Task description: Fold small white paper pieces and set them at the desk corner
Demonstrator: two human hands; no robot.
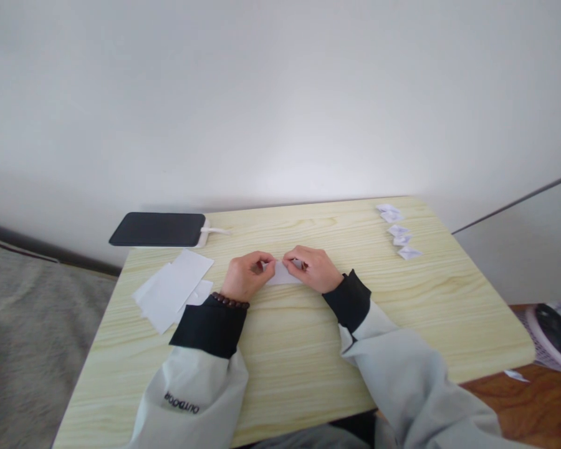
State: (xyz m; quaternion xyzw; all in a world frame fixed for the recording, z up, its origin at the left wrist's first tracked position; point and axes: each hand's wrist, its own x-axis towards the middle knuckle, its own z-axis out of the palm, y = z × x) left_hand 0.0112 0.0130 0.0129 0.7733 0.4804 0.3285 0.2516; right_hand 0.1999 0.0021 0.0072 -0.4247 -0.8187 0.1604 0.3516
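A small white sheet of paper (283,275) lies at the middle of the table, its far edge between my two hands. My left hand (249,274) pinches that edge on the left with thumb and forefinger. On the other side, my right hand (314,268) grips the same edge in a like pinch, the fingertips of both hands close together. The fingers hide part of the paper, so I cannot tell how it is folded. Left of my left hand lie several loose white paper sheets (177,287), overlapping one another.
A black phone (158,229) with a white cable (217,231) rests at the table's back left. Several small folded paper pieces (401,236) line the back right of the wooden table (430,312). A pink basket (542,333) and a paper scrap (515,376) are on the floor, right.
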